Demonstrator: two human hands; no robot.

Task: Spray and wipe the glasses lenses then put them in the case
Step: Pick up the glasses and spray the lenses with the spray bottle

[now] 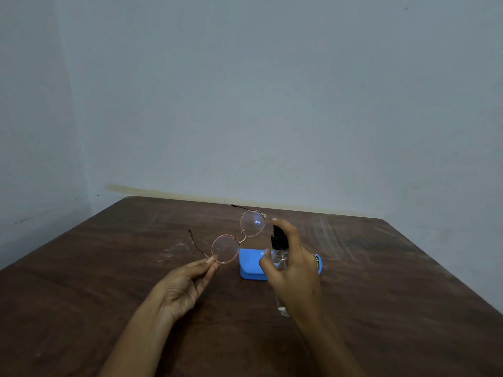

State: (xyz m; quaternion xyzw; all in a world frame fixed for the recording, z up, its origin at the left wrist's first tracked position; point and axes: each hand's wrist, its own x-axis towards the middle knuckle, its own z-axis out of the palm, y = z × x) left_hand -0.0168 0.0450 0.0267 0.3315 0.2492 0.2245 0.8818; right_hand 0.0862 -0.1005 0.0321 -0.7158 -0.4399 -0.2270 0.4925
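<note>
Here, left grip (185, 284): the palm is turned up, and the thumb and fingertips pinch the lower rim of the near lens of the glasses, so it grips the glasses and holds them in the air above the table.
Right grip (295, 268): it is curled around the spray bottle; the thumb lies on the clear body and the index finger rests on top of the black pump head.
Glasses (226, 248): thin pinkish metal frame with round lenses and both temples unfolded. They rise slanted from the left grip's fingertips; the far lens stands higher, just beside the index finger of the right grip.
Spray bottle (279, 240): clear body and black head, held about upright inside the right grip. The head points toward the far lens, close to it but apart. The bottom shows below the palm.
Case (251, 265): blue and closed, it lies flat on the table behind the right grip, which hides part of it; it sits right of the left grip's fingertips.
Table (109, 268): dark brown wood with pale scuffs, under both grips.
Wall (245, 91): plain grey-blue, beyond both grips.
</note>
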